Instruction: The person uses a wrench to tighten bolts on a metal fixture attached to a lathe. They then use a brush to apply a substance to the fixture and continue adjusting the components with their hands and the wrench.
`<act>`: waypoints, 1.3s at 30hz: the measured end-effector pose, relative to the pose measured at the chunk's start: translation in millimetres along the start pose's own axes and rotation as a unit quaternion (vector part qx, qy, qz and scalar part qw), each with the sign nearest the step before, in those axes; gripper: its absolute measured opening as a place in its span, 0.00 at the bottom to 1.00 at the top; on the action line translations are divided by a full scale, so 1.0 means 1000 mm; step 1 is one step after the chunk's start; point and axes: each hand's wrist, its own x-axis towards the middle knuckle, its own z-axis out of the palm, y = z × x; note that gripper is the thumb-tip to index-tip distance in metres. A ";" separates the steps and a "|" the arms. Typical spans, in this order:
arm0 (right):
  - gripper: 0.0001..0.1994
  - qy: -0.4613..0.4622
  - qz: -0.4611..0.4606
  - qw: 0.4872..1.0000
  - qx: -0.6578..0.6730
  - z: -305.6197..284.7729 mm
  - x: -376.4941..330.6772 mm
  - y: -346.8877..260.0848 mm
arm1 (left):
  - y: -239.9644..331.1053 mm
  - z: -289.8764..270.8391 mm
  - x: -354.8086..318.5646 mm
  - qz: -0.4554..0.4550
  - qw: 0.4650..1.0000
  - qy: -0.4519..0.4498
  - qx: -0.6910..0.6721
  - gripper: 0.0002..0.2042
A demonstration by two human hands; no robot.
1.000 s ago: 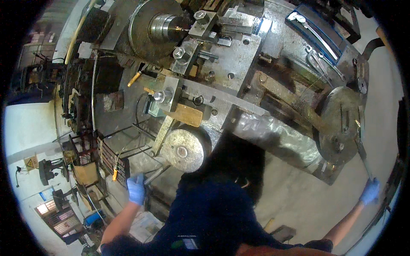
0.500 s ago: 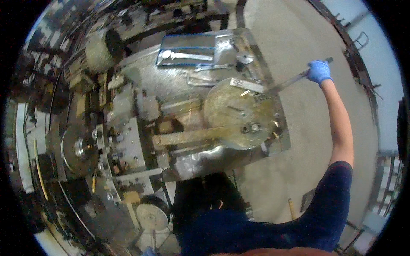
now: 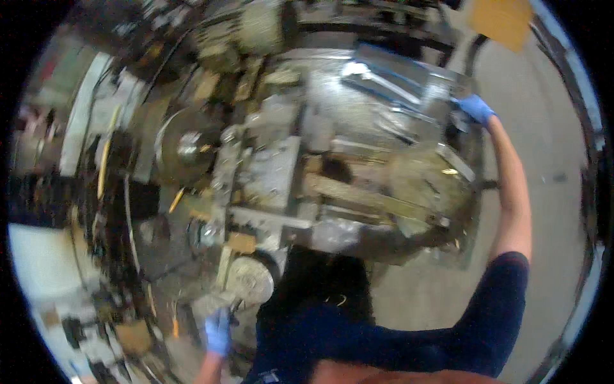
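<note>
A big grey metalworking machine (image 3: pixel 358 160) fills the view, blurred by motion. My left hand (image 3: pixel 217 331), in a blue glove, is low at the front, curled on a pale handle (image 3: pixel 225 302) just below a round handwheel (image 3: pixel 251 281). My right hand (image 3: pixel 476 107), also gloved in blue, is stretched far out to the machine's far right end, beside a shiny metal cover (image 3: pixel 390 83). Blur hides whether its fingers hold anything. A round chuck (image 3: pixel 185 147) sits at the left.
Grey concrete floor (image 3: pixel 543 211) lies to the right of the machine. A cluttered dark area with cables and yellow-handled tools (image 3: pixel 105 166) runs along the left. A brown board (image 3: pixel 502 19) shows at the top right.
The view has swung left and blurred. My right hand, which held a long metal bar out over the floor, is now at the machine's far end. My left hand is back in view.
</note>
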 end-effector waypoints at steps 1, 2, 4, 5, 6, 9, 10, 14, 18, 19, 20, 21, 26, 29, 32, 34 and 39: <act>0.24 -0.058 0.013 0.998 -0.002 0.006 0.019 0.004 | -0.003 -0.002 -0.008 0.000 1.000 -0.017 0.019 0.20; 0.26 -0.059 0.065 0.994 0.071 0.012 0.020 -0.037 | 0.016 0.000 -0.025 0.017 0.994 0.030 0.106 0.20; 0.24 -0.057 -0.010 0.998 0.017 0.027 0.066 0.001 | 0.006 0.000 -0.027 -0.006 0.997 -0.001 0.077 0.20; 0.22 -0.070 -0.011 0.995 0.070 0.031 0.078 0.010 | 0.003 -0.003 -0.021 -0.006 0.997 0.001 0.075 0.20; 0.22 -0.066 -0.032 0.977 0.200 0.034 0.081 0.017 | 0.000 -0.004 -0.024 -0.009 0.997 0.005 0.074 0.21; 0.20 -0.030 -0.029 0.870 0.491 0.033 0.063 0.019 | -0.005 -0.007 -0.043 -0.035 0.995 0.017 0.095 0.22; 0.19 0.004 0.009 0.848 0.530 0.021 0.051 0.016 | -0.005 -0.010 -0.048 -0.043 0.993 0.020 0.107 0.22; 0.20 0.244 0.074 0.764 0.593 -0.045 0.030 0.063 | -0.009 -0.001 -0.023 -0.006 1.000 -0.021 -0.009 0.22; 0.17 0.355 -0.064 0.736 0.573 -0.150 -0.052 0.049 | 0.001 -0.003 -0.017 0.000 0.999 -0.035 -0.021 0.21; 0.17 0.351 -0.103 0.740 0.565 -0.179 -0.082 0.025 | 0.002 -0.006 -0.019 0.019 0.999 -0.032 -0.024 0.19; 0.17 0.341 -0.139 0.758 0.538 -0.201 -0.116 -0.001 | -0.003 -0.009 -0.017 0.034 0.998 -0.044 -0.019 0.19; 0.17 0.329 -0.174 0.782 0.500 -0.222 -0.154 -0.046 | -0.013 -0.011 -0.020 0.045 0.997 -0.053 -0.020 0.19; 0.17 0.282 -0.207 0.895 0.276 -0.126 -0.298 -0.226 | -0.010 -0.031 -0.020 0.184 0.949 -0.074 0.243 0.19; 0.15 0.243 -0.176 0.914 0.271 0.025 -0.331 -0.259 | -0.035 -0.030 -0.007 0.273 0.923 -0.061 0.263 0.23; 0.14 0.154 -0.081 0.925 0.339 0.072 -0.357 -0.307 | -0.046 -0.034 -0.002 0.313 0.907 -0.079 0.269 0.24; 0.13 0.186 -0.117 0.887 0.407 0.020 -0.383 -0.356 | -0.061 -0.041 -0.004 0.316 0.902 -0.099 0.278 0.24; 0.15 0.050 -0.404 0.690 0.599 0.009 -0.411 -0.393 | -0.055 -0.051 0.000 0.348 0.899 -0.117 0.238 0.21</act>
